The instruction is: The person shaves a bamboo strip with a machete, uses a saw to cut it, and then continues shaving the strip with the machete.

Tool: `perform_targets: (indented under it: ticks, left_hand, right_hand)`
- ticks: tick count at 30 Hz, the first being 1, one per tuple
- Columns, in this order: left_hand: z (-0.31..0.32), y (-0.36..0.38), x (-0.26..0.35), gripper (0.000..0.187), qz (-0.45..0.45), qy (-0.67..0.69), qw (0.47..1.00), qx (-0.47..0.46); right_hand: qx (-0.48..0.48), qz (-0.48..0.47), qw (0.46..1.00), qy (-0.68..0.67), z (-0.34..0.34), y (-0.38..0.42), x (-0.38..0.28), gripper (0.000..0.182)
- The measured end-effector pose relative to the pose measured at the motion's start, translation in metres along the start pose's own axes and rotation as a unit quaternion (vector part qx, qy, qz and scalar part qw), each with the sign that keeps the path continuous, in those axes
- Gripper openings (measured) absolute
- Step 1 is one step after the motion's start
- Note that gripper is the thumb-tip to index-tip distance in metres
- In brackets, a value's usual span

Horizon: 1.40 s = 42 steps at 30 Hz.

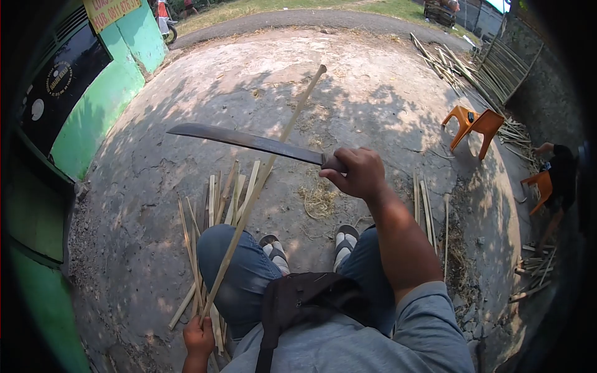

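Observation:
My right hand (356,171) is closed round the handle of a machete (249,140), its long dark blade pointing left. Down at the lower left, my left hand (198,336) grips the near end of a long bamboo strip (255,194). The strip slants up past my left knee to a darker far end. In this view the blade crosses over the strip above its middle. Beside my left leg lies a bundle of cut bamboo strips (184,308), with more of their ends showing beyond the knee.
Thin shavings (318,202) lie on the concrete ahead of my feet. More strips (426,208) rest right of my right leg. An orange plastic chair (474,128) stands at the right, near a seated person (563,177). Bamboo poles (451,65) are piled at the back right.

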<state>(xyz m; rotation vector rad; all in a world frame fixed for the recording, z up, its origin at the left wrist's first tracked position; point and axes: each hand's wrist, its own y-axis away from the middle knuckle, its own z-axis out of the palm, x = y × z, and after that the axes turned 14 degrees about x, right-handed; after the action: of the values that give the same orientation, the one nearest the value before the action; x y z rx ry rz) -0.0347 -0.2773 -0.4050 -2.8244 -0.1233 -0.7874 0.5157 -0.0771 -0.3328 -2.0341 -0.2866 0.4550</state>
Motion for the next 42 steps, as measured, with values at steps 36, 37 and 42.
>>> perform_targets:
  ticks: [36, 37, 42]
  left_hand:
    - [0.027, 0.000, -0.014, 0.073, 0.061, -0.039, 0.996, 0.044]
    - [0.030, -0.001, -0.013, 0.073, 0.064, -0.031, 0.996, 0.046]
    - [0.036, -0.001, -0.021, 0.072, 0.064, -0.031, 0.996, 0.054]
  right_hand:
    - [-0.197, 0.084, 0.974, -0.080, 0.023, 0.016, -0.037, 0.052]
    - [-0.205, 0.054, 0.973, -0.089, 0.021, 0.014, -0.042, 0.052]
    - [-0.175, 0.055, 0.981, -0.061, 0.026, 0.004, -0.030, 0.052]
